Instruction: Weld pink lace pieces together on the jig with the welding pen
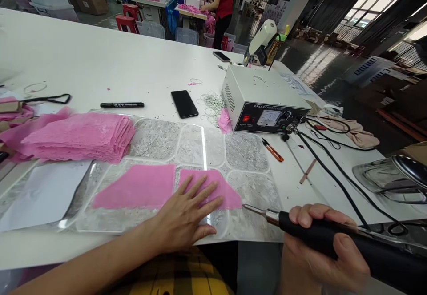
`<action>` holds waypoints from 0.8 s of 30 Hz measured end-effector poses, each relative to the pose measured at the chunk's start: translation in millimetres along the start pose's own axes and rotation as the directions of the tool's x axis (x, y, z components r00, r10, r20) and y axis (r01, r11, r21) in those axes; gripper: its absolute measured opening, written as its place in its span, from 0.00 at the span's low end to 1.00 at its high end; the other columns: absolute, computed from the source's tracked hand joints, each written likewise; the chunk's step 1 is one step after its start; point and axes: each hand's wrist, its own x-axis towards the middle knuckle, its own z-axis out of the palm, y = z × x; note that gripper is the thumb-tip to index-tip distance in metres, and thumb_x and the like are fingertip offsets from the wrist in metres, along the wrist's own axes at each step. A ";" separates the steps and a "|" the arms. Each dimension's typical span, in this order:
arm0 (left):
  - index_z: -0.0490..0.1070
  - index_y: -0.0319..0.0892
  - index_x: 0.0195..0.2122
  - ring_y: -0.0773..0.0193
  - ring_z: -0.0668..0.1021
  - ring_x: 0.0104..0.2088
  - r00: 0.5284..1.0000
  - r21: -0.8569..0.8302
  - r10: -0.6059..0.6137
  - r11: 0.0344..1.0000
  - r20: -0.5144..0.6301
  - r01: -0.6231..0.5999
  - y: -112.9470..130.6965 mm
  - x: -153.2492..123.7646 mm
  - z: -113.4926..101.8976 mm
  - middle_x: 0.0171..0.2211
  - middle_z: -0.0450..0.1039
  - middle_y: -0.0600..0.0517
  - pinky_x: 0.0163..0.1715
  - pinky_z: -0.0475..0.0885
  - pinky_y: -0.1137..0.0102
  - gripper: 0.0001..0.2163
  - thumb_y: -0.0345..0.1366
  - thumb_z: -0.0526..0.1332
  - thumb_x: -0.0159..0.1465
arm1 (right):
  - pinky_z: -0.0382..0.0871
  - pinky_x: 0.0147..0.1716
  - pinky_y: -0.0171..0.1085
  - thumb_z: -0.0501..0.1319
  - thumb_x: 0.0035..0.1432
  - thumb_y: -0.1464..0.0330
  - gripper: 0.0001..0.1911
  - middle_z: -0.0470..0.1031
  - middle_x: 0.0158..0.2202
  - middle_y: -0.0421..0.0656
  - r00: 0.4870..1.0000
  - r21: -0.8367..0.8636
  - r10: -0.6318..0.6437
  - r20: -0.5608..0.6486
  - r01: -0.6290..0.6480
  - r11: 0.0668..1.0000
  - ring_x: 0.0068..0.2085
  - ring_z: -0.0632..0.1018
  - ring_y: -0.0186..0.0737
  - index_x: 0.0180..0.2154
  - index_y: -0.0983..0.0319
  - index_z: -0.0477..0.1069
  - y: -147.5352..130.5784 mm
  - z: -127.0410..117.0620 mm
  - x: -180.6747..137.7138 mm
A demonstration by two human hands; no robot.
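My left hand (190, 213) lies flat, fingers spread, on a pink fabric piece (230, 195) with slanted edges. Another pink fabric piece (143, 186) lies just to its left, a narrow gap between them. Both rest on a clear-covered, grey stone-patterned mat (153, 139). In my right hand (320, 241) is a thick black ultrasonic handpiece (310, 230), fingers wrapped around its grip. Its thin metal tip (251, 208) points left, close to the right corner of the fabric; whether it touches, I cannot tell.
A stack of pink fabric (83, 135) and a white sheet (46, 197) lie left. Behind the mat are a marker (122, 105), a phone (184, 104) and a control box (267, 99) with black cables. Thread snips (272, 149) and a glass jar (383, 175) are right. A person (224, 6) stands beyond.
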 end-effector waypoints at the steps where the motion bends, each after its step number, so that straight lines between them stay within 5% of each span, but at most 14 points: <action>1: 0.58 0.50 0.64 0.43 0.57 0.66 1.000 -0.002 0.000 1.000 -0.004 -0.001 0.0 0.1 -0.2 0.67 0.53 0.47 0.62 0.54 0.47 0.29 0.53 0.58 0.65 | 0.60 0.18 0.34 0.55 0.41 0.66 0.09 0.65 0.24 0.37 1.000 0.002 -0.002 0.004 0.002 1.000 0.20 0.65 0.31 0.28 0.60 0.69 0.3 0.2 0.2; 14: 0.59 0.49 0.64 0.43 0.56 0.67 1.000 -0.041 -0.002 0.999 -0.009 0.002 -0.2 -0.1 -0.3 0.67 0.53 0.46 0.62 0.54 0.45 0.29 0.52 0.59 0.64 | 0.62 0.18 0.34 0.56 0.38 0.67 0.08 0.65 0.22 0.36 0.999 0.016 0.051 0.007 -0.051 0.999 0.20 0.64 0.31 0.26 0.60 0.68 -0.2 7.1 -0.2; 24: 0.58 0.48 0.64 0.42 0.56 0.67 1.000 -0.003 0.015 1.000 -0.013 -0.015 0.1 -0.1 1.0 0.67 0.53 0.46 0.63 0.54 0.46 0.29 0.52 0.58 0.65 | 0.64 0.16 0.34 0.57 0.42 0.69 0.06 0.69 0.22 0.37 0.987 0.028 -0.017 0.157 0.013 1.000 0.19 0.67 0.32 0.27 0.61 0.70 1.9 4.6 3.8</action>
